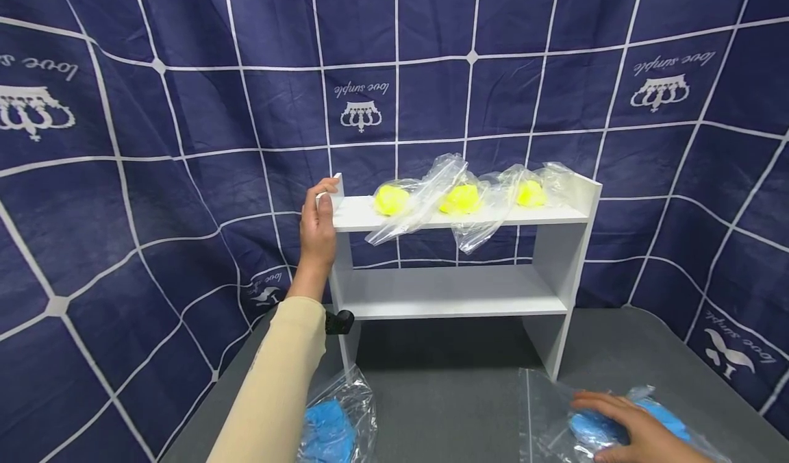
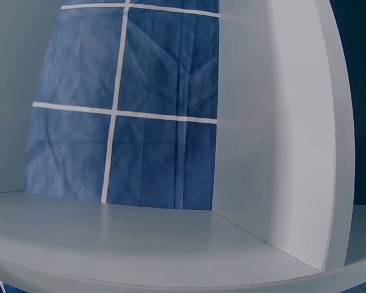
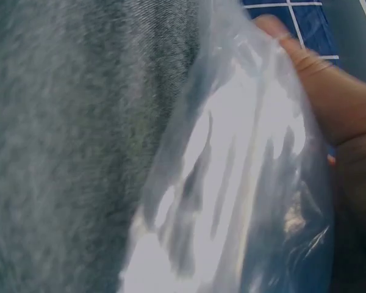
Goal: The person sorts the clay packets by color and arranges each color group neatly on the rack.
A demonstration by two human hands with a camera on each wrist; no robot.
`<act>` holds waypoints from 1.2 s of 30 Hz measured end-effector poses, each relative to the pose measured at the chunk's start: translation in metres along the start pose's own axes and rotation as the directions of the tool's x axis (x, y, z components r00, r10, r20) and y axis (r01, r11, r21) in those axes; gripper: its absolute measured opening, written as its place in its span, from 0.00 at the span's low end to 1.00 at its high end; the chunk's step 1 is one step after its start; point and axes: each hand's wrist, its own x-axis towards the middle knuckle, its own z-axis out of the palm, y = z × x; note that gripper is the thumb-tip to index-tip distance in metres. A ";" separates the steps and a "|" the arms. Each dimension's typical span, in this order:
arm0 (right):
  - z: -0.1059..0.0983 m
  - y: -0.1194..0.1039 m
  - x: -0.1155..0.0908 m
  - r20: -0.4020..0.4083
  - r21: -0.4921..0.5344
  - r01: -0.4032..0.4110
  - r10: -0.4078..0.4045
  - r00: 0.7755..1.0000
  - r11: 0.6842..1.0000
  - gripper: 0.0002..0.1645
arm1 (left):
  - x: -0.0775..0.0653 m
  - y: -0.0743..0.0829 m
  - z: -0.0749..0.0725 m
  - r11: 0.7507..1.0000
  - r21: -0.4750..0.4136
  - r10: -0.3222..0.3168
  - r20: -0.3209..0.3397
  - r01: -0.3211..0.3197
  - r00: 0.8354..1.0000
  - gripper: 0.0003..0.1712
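Observation:
A white two-tier shelf (image 1: 456, 309) stands on the dark table. My left hand (image 1: 318, 223) is at its upper left corner, with the fingers bent over the top of the side panel and the thumb in front. The left wrist view looks between the boards (image 2: 274, 122); no fingers show there. At the lower right, my right hand (image 1: 641, 429) is over a clear zip bag (image 1: 542, 415) with blue contents (image 1: 592, 427), thumb and fingers spread apart around it. Clear plastic (image 3: 232, 171) fills the middle of the right wrist view, beside my thumb (image 3: 329, 91).
Three clear bags with yellow lumps (image 1: 461, 199) lie along the upper board, some plastic hanging over its front edge. Another clear bag with blue contents (image 1: 329, 430) lies at the front left, near my sleeve (image 1: 271, 381). A blue checked cloth (image 1: 431, 100) hangs behind.

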 end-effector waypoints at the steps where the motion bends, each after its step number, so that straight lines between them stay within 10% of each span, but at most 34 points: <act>1: 0.001 0.002 -0.001 -0.005 -0.020 0.013 -0.013 1.000 1.000 0.44 | 0.000 0.000 0.000 1.000 0.000 0.001 -0.001 -0.001 1.000 0.15; 20: -0.001 0.007 0.001 0.187 -0.022 -0.119 0.121 0.975 0.993 0.33 | 0.000 0.002 -0.001 1.000 -0.002 -0.021 0.008 0.021 1.000 0.15; 36: -0.003 -0.008 0.005 0.066 -0.071 -0.121 0.125 0.990 0.990 0.29 | 0.000 0.002 -0.001 1.000 -0.002 -0.011 0.010 0.011 1.000 0.15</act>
